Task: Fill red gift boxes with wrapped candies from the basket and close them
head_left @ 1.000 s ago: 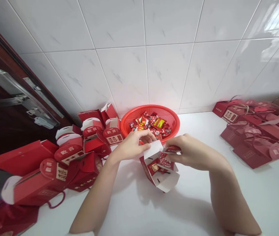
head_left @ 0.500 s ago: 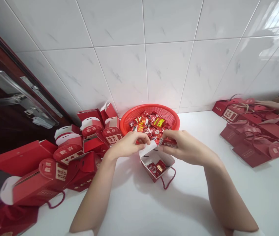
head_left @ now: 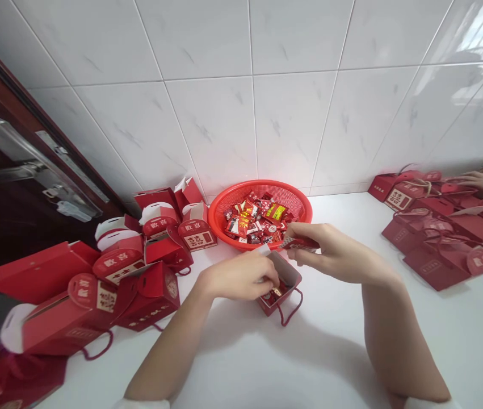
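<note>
Fingers of the left hand (head_left: 241, 276) curl down into the open red box (head_left: 269, 309) on the counter (head_left: 262, 375); whether they pinch any of the wrapped sweets (head_left: 282, 288) inside, I cannot tell. Behind stands a red basket (head_left: 298, 201) of more sweets. Fingers of the right hand (head_left: 330, 254) pinch a red packet (head_left: 306, 243) near the box's far side. Filling seems under way; next calls for settling the contents, then lowering the packet in.

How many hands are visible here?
3: the left hand at the open box, the right hand holding a red packet near the basket, and a co-worker's hand at the red boxes on the right. Others may be hidden.
</note>
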